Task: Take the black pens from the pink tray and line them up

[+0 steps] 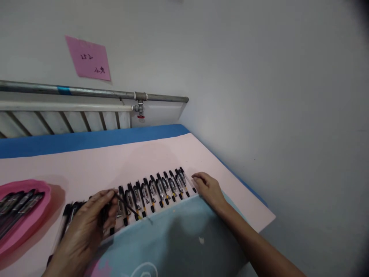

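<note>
My left hand [89, 219] pinches a slim dark pen refill [128, 206] between thumb and fingers, its yellowish end and thin tip slanting down to the right. Below and beside it runs a slanting row of pens [152, 192] with clear barrels and black ends, clips and caps lying among them. More dark pens [67, 211] lie partly hidden behind the left hand. At the row's right end rests a single clear pen barrel [188, 181]. Just right of that barrel is my right hand [209, 188], fingers curled together; whatever they may hold is hidden.
A pink basin [47, 192] with several dark pens stands at the left. A light blue mat or cloth [173, 231] covers the near side of the pink tabletop [138, 157]. Behind are a radiator [66, 107] and a pipe [100, 92]; a wall [288, 115] bounds the right.
</note>
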### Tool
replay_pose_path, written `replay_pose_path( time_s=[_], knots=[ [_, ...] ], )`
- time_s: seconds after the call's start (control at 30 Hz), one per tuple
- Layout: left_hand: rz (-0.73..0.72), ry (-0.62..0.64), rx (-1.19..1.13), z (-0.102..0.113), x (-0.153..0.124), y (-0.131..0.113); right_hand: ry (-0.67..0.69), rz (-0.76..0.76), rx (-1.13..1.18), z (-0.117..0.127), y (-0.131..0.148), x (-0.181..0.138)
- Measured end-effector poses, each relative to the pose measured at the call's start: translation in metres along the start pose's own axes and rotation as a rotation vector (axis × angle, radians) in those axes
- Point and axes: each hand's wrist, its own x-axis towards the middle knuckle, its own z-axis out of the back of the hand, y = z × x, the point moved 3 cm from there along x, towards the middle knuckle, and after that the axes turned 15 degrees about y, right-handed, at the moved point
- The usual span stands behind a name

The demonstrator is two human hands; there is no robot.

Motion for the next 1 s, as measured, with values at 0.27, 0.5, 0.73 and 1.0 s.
replay_pose_path(
  time_s=[0.27,0.5,0.73,1.0],
  knots=[
    [0.072,0.223,0.153,-0.02,-0.004,0.041,0.622,0.306,0.314,-0.054,0.083,-0.057],
    [0.082,0.306,0.158,-0.02,-0.005,0.04,0.31,0.123,0.216,-0.029,0.046,-0.028],
    [0.121,0.287,0.134,-0.022,-0.003,0.037,0.008,-0.097,-0.095,0.009,-0.015,0.026],
    [0.156,0.269,0.148,-0.016,-0.001,0.042,0.061,-0.01,-0.184,-0.007,-0.026,0.027]
  ],
)
